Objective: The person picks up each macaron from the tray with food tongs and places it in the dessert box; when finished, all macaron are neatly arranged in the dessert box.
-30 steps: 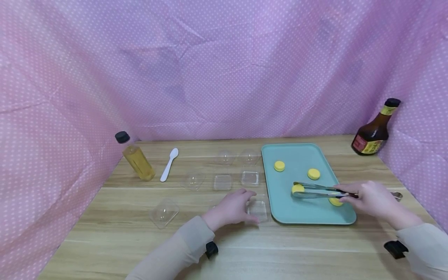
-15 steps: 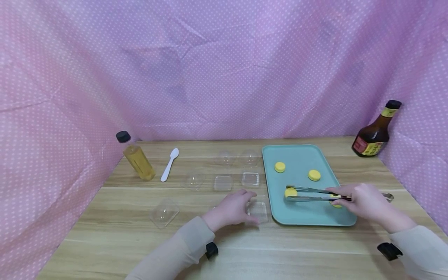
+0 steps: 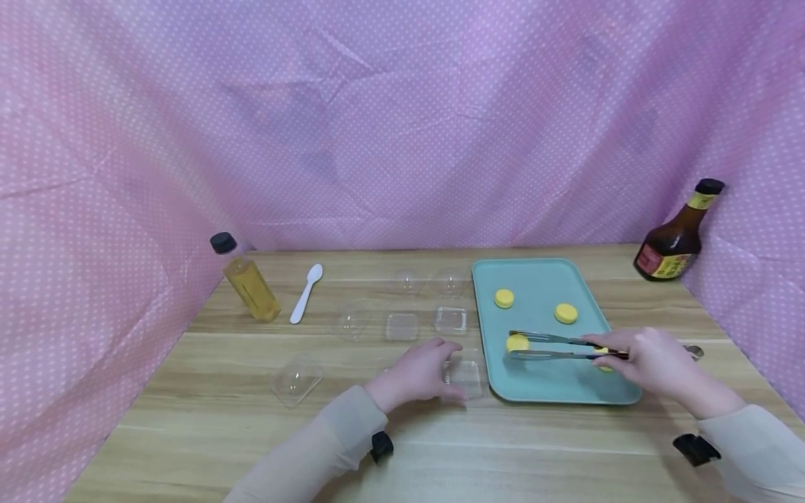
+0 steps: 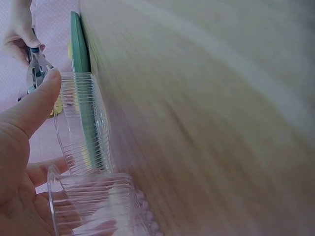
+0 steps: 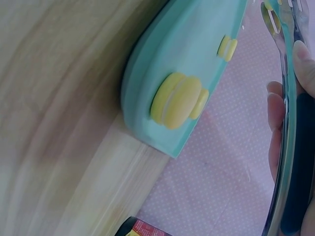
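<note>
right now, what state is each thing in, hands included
Right hand: gripping the tongs
Tongs: tips either side of one yellow macaron, squeeze unclear
Left hand: thumb and fingers around a clear container
Clear container: uncovered
Other macarons: lying on the tray
Tray: flat on the table
Domed lids: not closed
White spoon: lying unheld
Oil-coloured bottle: standing, capped
Dark bottle: standing, capped

Head view faces forward and down — close, sideways wrist views share tongs point(image 5: 301, 142) and tray point(image 5: 192, 44).
</note>
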`<state>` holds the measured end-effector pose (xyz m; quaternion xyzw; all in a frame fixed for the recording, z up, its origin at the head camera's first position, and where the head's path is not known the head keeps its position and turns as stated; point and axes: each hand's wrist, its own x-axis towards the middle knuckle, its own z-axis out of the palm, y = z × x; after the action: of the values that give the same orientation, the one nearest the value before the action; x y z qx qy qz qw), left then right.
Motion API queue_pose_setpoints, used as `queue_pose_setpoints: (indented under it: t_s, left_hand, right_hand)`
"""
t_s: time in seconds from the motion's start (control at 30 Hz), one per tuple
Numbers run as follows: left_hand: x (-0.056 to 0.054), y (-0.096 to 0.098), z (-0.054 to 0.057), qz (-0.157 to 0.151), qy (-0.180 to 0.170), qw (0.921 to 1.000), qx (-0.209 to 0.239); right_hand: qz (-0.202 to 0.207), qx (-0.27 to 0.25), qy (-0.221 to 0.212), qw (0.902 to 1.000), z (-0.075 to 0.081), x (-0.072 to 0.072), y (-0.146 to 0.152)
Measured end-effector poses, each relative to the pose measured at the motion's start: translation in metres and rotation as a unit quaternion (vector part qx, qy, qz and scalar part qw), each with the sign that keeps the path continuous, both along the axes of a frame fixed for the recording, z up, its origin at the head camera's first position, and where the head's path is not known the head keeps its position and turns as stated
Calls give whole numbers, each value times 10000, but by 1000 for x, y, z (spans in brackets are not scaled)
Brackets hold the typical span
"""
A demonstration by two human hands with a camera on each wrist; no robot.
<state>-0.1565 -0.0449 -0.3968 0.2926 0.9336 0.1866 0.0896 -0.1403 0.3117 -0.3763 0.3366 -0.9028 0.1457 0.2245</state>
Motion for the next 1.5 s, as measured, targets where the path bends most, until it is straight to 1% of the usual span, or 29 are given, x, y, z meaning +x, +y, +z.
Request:
queue_pose_setpoints:
  t_s: [0.33, 0.7, 0.83, 1.0, 1.27, 1.37, 1.5]
  left_hand:
    - [-2, 1, 2, 21, -54, 10000, 38]
    - [-2, 0, 1, 38, -20, 10000, -13]
    - [-2, 0, 1, 34, -54, 10000, 21]
    - [-2, 0, 1, 49, -96, 9999, 45]
    - [-2, 0, 0, 63, -97, 9999, 31]
    - [-1, 0, 0, 54, -69, 9999, 54]
    - [-1, 0, 0, 31, -27, 10000, 67]
  right_hand:
    - [339, -79, 318, 9989, 5, -3, -5]
    - [657, -122, 475, 9966, 7, -3, -19]
    - [762, -142, 404, 9962, 6, -2, -25]
    - [830, -153, 124, 9964, 6, -1, -33]
    - [975, -146, 1, 9951, 7, -1, -45]
    - [985, -92, -101, 9950, 6, -1, -48]
    - [1011, 13, -104, 9948, 8, -1, -52]
